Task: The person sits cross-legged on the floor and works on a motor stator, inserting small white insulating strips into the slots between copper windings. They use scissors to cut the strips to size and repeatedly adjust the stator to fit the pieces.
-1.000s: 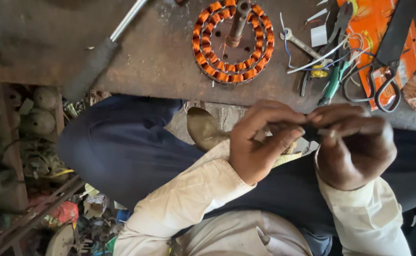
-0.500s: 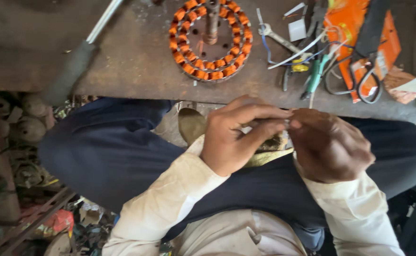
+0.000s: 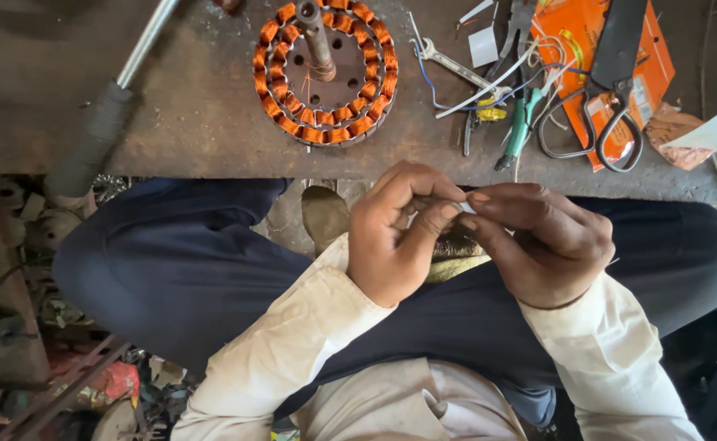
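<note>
Hands sit lower in view vs 0.5 s ago. Left hand (image 3: pixel 395 237) & right hand (image 3: pixel 542 245) pinch a small white slip (image 3: pixel 466 221) together; looks light, flimsy: grip edges.

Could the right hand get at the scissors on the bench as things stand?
Probably yes. The scissors lie in the open on the bench, just beyond the right hand, handles toward it. But that hand and the left hand are pinching something small.

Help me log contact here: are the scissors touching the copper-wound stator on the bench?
Apart. The head view shows bare bench between the stator and the scissors, with a spanner between.
</note>
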